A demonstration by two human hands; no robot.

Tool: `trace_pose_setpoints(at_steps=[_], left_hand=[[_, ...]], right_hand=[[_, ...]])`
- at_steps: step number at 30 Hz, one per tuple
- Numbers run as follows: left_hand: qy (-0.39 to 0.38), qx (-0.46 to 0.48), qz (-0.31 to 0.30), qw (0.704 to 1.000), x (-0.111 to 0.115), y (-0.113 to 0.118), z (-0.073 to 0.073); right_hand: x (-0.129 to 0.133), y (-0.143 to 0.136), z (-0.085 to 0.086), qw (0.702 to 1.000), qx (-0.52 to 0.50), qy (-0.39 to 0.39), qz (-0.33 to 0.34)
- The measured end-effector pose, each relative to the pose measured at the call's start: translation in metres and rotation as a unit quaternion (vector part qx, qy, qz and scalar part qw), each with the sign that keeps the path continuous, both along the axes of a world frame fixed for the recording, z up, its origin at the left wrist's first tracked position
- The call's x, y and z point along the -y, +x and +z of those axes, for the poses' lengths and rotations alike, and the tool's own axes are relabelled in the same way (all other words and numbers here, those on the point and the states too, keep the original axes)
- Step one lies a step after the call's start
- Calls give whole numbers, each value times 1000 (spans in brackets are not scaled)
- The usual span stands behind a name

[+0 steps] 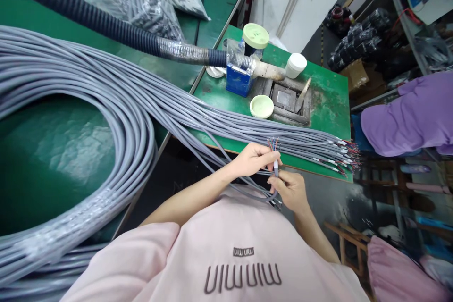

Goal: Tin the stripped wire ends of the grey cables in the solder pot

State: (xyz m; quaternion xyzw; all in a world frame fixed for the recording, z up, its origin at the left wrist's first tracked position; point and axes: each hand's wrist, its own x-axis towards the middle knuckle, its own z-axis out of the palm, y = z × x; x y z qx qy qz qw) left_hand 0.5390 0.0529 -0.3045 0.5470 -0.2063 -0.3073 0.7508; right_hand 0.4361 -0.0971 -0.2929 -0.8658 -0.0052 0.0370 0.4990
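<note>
Close in front of my body, a grey multi-core cable [276, 170] points away from me, its thin coloured wires [273, 144] fanned out at the tip. My left hand [255, 157] pinches it near the white band below the wires. Lower down, my right hand [290, 189] grips the grey jacket between thumb and fingers. Beyond my hands, a thick bundle of grey cables [226, 120] lies across the green bench, with stripped, coloured ends [348, 153] at its right. A few more cable ends hang below my right hand, partly hidden.
A soldering pot [284, 98] set in a frame has a scraper [303, 94] on it. Around it are a pale green dish [262, 106], a white jar [296, 65], a blue box [238, 80] and a black ribbed hose [141, 40]. Coiled cables [141, 151] fill the left. A person in purple [410, 113] is at right.
</note>
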Motion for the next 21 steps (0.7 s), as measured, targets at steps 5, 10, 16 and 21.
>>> trace_pose_setpoints(at_steps=[5,10,16,21], left_hand=[[0,-24,-7,1000,0,0,-4],[-9,-37,-12,999,1,2,-8],[-2,-46,-11,999,1,2,-10],[-2,-49,-14,999,2,2,-11]], right_hand=[[-2,2,1,1000,4,3,-2],[-2,3,0,1000,0,5,-5],[-1,5,-1,1000,-1,9,-1],[-1,5,-1,1000,-9,24,2]])
